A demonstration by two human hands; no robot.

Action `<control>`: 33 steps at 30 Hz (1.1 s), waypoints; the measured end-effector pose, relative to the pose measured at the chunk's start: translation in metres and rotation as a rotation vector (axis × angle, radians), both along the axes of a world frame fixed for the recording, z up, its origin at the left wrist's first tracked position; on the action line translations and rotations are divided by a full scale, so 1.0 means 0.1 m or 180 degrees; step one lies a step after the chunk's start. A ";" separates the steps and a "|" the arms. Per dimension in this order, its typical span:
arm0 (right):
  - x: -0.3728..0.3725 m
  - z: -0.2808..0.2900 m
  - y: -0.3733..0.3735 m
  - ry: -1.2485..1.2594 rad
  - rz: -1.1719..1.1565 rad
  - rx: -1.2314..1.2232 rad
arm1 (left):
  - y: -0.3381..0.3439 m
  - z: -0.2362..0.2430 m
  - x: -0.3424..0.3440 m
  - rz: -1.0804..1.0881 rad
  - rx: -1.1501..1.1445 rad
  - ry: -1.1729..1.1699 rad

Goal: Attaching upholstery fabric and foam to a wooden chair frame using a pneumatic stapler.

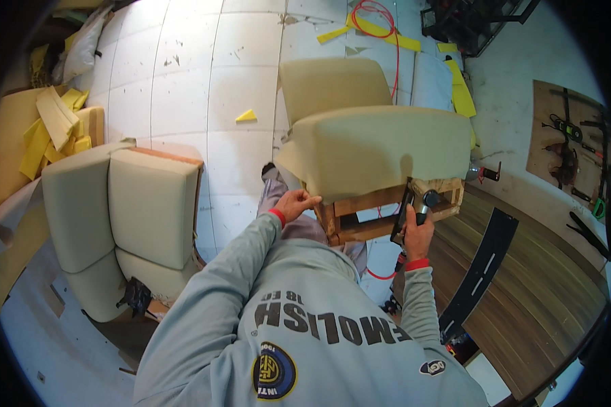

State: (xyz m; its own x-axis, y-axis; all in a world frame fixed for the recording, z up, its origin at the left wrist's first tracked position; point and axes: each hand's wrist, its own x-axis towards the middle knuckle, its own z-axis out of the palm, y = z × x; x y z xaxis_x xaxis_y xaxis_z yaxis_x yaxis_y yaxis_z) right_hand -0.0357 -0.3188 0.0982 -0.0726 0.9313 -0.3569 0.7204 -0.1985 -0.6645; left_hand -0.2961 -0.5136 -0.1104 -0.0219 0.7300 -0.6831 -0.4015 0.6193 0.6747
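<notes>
A beige upholstered piece (373, 142) on a bare wooden frame (349, 224) stands before me, a second padded section (329, 85) behind it. My left hand (299, 203) has its fingers closed on the loose lower edge of the beige cover at the left corner. My right hand (417, 230) grips a black-and-silver staple gun (424, 199) held against the cover's lower edge at the right, with a red hose running from its base.
Two upholstered seat pieces (149, 203) lie at the left beside stacked yellow foam offcuts (61, 119). A brown wood-grain board (523, 285) carrying a black strip (478, 271) is at the right, below a tool board (560, 146). A red hose loop (392, 27) lies beyond.
</notes>
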 end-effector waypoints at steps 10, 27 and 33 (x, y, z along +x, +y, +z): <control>0.17 -0.19 -0.12 -0.0580 0.0365 0.0779 | 1.16 0.55 -0.23 0.1060 0.0905 0.3353; 1.14 -0.58 0.67 -0.1528 -0.0287 0.1609 | 2.05 0.80 -0.79 -0.1272 0.0523 0.3271; 1.44 -0.93 1.70 -0.1751 -0.0568 0.1609 | 3.10 0.45 -1.18 -0.2176 0.0526 0.0968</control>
State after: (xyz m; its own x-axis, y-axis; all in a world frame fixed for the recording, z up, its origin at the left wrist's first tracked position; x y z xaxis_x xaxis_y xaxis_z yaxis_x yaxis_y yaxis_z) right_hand 0.1082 -0.1489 0.0056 0.1590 0.9718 0.1744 0.9591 -0.1101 -0.2607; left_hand -0.4142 -0.2034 -0.0653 0.3018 0.7409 -0.6000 0.2528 0.5446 0.7997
